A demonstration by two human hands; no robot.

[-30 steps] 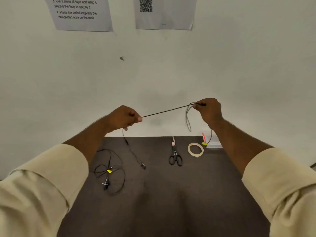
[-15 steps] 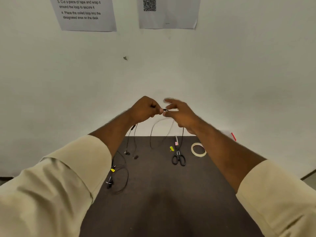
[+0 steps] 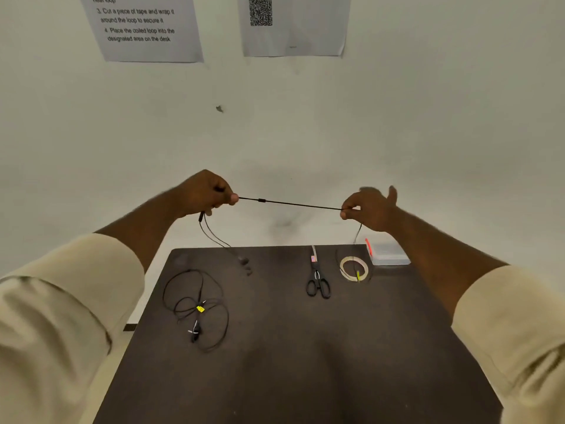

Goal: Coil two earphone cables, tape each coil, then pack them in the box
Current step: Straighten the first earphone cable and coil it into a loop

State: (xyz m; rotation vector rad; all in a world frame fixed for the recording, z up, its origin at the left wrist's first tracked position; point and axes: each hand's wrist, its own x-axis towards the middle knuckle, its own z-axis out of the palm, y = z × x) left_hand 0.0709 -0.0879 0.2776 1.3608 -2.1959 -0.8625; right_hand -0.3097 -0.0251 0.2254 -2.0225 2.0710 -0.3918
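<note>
A black earphone cable is stretched taut in the air between my hands, above the far edge of the dark table. My left hand grips one end in a fist, and the earbud strands hang from it down to the table. My right hand pinches the cable between thumb and forefinger, its other fingers spread; the tail with a yellow tag drops over the tape roll. A second earphone cable lies loosely tangled on the table's left. A clear plastic box sits at the far right corner.
Black scissors lie on the table between the tape roll and the middle. Printed instruction sheets hang on the pale wall behind the table. The table's near half is bare dark surface.
My hands were close together half a second ago; they have now moved apart, drawing the cable taut between them. The tagged tail has swung right over the tape roll.
</note>
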